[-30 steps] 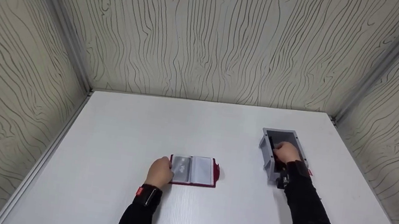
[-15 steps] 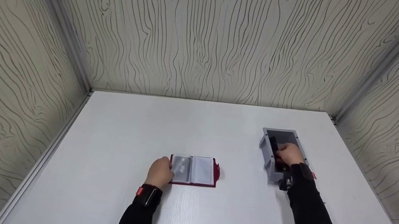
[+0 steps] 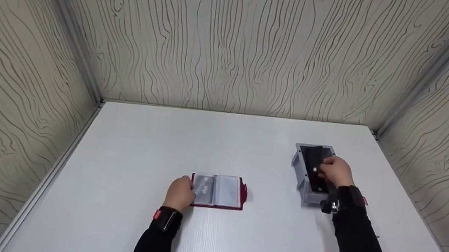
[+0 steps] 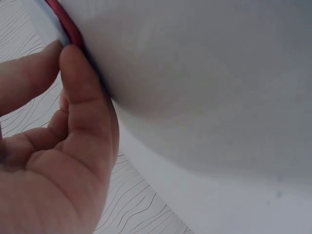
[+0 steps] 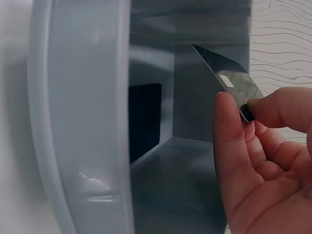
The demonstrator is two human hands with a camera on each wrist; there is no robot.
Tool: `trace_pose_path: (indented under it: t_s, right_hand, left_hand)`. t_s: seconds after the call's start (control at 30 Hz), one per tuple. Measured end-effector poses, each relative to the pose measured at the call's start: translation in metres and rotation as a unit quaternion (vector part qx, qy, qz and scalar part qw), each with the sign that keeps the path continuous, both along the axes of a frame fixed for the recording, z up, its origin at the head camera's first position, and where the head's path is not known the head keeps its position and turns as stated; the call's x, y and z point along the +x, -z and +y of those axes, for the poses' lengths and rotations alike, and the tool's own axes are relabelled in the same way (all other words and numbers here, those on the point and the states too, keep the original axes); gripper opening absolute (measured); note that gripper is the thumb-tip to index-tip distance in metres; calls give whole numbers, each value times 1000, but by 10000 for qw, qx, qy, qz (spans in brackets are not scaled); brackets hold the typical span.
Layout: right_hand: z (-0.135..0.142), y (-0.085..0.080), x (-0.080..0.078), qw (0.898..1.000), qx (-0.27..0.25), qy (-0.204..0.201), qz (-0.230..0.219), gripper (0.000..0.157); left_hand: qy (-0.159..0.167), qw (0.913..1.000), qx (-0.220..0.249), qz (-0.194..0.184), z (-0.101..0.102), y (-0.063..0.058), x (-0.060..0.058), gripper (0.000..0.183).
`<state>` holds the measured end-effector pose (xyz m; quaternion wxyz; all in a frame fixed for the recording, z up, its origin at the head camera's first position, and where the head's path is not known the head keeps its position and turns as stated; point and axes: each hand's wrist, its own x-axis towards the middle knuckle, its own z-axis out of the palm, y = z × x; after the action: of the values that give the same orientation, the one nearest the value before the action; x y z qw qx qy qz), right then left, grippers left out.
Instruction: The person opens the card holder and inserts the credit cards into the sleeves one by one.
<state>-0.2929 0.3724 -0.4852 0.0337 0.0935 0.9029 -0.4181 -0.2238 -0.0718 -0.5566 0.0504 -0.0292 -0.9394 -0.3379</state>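
I have the right hand (image 3: 337,170) pinching a dark, glossy card (image 5: 226,70) by one end, thumb against fingertip, leaving most of its face free; I'd say that grip lets it be steered by its edge. The card tilts up beyond the fingertips over the gray bin (image 5: 87,117), which opens beneath and to the left of that hand; its tall walls probably favor an edge grip. In the right wrist view, a dark flat rectangle (image 5: 146,122) sits inside the bin, left of the fingers; I cannot tell whether it is another card.

Well left of that hand and nearer the body, the left hand (image 3: 179,194) has thumb and forefinger together on the edge of a red card holder (image 3: 243,193). I judge this pinch steadies it and keeps it spread. The holder lies just right of that hand on the tabletop (image 3: 163,135), clear sleeves (image 3: 228,192) facing up, one showing "Vip".
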Motion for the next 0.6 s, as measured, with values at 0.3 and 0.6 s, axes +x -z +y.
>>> trace_pose_path:
  t_s: [0.3,0.6]
  right_hand:
    - [2,-17,7,9992,-88,195,329,37]
    - [-5,-32,11,9978,69,263,608,33]
  left_hand:
    - [23,10000,-30,-77,-1,-1,1,13]
    - [89,9999,-48,-39,-1,0,0,13]
